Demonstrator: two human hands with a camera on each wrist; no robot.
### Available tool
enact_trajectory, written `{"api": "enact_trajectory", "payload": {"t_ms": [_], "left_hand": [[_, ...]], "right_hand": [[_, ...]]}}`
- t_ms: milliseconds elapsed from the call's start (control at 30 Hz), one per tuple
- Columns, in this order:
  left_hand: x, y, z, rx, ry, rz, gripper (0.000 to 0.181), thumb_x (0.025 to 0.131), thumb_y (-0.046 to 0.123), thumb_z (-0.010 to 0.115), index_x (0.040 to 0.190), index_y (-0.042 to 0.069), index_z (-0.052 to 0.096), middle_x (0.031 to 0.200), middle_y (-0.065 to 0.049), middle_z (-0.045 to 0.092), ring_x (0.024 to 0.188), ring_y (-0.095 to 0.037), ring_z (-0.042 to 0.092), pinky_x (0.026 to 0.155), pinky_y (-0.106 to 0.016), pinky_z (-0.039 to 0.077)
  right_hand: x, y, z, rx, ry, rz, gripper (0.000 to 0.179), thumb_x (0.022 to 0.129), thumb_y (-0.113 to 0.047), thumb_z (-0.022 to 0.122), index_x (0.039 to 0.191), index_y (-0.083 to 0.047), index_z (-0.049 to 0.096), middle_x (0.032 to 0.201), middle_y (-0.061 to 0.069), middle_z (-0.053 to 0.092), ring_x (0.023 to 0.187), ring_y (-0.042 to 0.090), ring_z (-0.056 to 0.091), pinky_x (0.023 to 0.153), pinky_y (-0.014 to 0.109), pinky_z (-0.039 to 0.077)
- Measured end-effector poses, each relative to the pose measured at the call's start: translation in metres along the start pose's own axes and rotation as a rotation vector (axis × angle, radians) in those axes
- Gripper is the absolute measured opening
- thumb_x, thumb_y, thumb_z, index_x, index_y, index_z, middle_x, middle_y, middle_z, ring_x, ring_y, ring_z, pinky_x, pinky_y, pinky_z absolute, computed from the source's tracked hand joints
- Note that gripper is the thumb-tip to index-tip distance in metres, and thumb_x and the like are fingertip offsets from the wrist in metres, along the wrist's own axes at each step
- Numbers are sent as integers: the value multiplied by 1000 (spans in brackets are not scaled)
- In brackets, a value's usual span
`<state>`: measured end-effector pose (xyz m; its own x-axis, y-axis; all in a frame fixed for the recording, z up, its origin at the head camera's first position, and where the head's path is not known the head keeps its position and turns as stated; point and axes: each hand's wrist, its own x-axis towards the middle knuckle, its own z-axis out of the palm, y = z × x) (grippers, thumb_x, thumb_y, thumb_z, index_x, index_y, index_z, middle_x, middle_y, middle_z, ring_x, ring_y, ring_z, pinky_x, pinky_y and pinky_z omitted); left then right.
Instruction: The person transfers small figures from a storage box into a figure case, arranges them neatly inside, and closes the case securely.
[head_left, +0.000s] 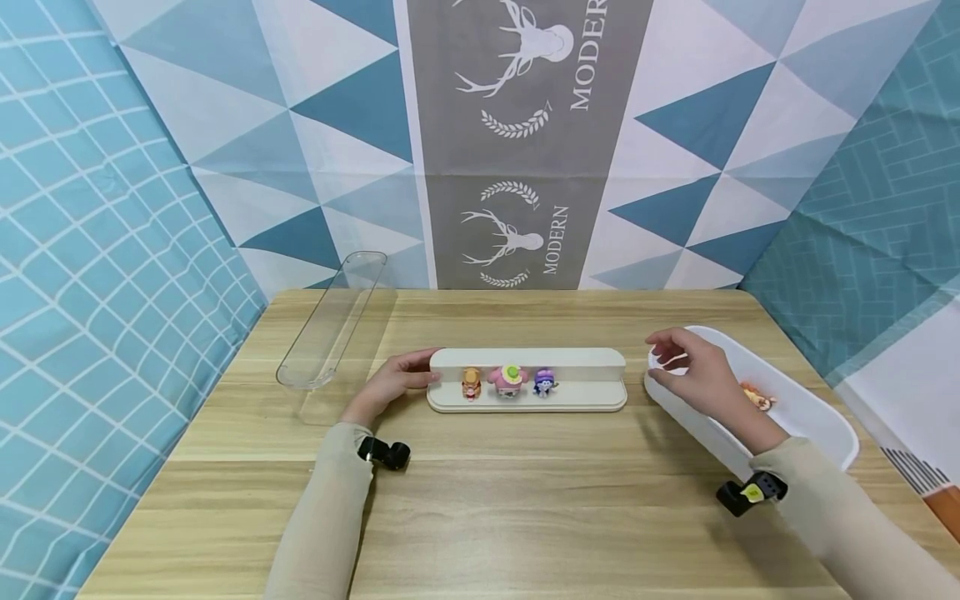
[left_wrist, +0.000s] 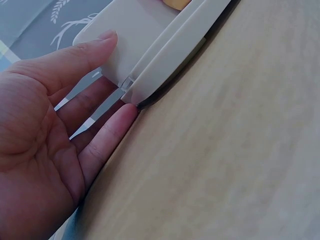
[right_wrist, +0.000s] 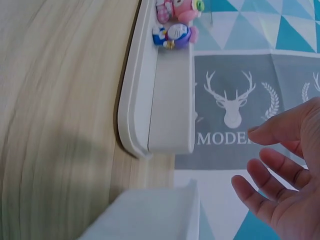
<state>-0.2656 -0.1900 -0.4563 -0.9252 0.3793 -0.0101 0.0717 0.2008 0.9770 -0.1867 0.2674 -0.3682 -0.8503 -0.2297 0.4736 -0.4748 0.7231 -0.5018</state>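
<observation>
A cream display stand [head_left: 592,395] with a raised step at its back lies mid-table. Three small figurines stand in a row on it: an orange-brown one [head_left: 471,384], a pink one [head_left: 507,381] with a green-topped head, and a blue-and-purple one [head_left: 544,383]. My left hand [head_left: 396,382] grips the stand's left end, thumb on the step's face and fingers behind and beside it. Over the near-left rim of a white bin [head_left: 813,408] hovers my right hand [head_left: 693,371], fingers loosely bent with nothing between them. An orange figurine [head_left: 757,397] lies in the bin, partly hidden by the forearm.
A clear plastic cover [head_left: 330,329], long with rounded ends, stands at the table's back left. Patterned cloth [head_left: 517,158] hangs behind the wooden table [head_left: 525,517], and blue tile-patterned cloth [head_left: 97,275] borders the left side. The bin sits near the table's right edge.
</observation>
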Motion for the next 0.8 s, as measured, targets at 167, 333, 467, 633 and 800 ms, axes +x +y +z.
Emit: {"api": "enact_trajectory", "payload": {"t_ms": [167, 333, 467, 633, 800], "left_hand": [[0, 1, 0, 9, 0, -6, 56, 91, 5, 70, 144, 0, 51, 141, -21, 54, 120, -25, 54, 96, -27, 44], [0, 2, 0, 6, 7, -11, 56, 91, 4, 70, 143, 0, 51, 141, -21, 54, 121, -26, 53, 96, -26, 44], [0, 2, 1, 5, 11, -16, 56, 91, 5, 70, 143, 0, 52, 140, -21, 54, 120, -26, 54, 96, -27, 44], [0, 0, 0, 8, 10, -19, 55, 92, 5, 70, 144, 1, 51, 140, -20, 54, 121, -26, 54, 96, -28, 44], [1, -1, 0, 14, 12, -17, 55, 92, 6, 70, 144, 1, 51, 140, -20, 55, 120, -26, 54, 96, -27, 44]], "right_hand": [[0, 5, -9, -24, -14, -4, 40, 76, 13, 77, 113, 5, 63, 93, 16, 65, 82, 30, 63, 70, 40, 55], [1, 14, -14, -31, -37, -41, 39, 76, 12, 77, 112, 3, 64, 93, 13, 65, 82, 28, 63, 70, 36, 56], [3, 18, -17, -45, -67, -63, 38, 77, 12, 77, 111, 3, 64, 93, 12, 66, 82, 26, 63, 70, 33, 56], [6, 21, -26, -70, -111, -107, 39, 77, 12, 77, 112, 2, 64, 94, 10, 66, 81, 24, 63, 70, 34, 56], [8, 25, -39, -53, -184, -113, 37, 79, 10, 77, 112, 2, 64, 95, 10, 66, 83, 21, 63, 72, 28, 54]]}}
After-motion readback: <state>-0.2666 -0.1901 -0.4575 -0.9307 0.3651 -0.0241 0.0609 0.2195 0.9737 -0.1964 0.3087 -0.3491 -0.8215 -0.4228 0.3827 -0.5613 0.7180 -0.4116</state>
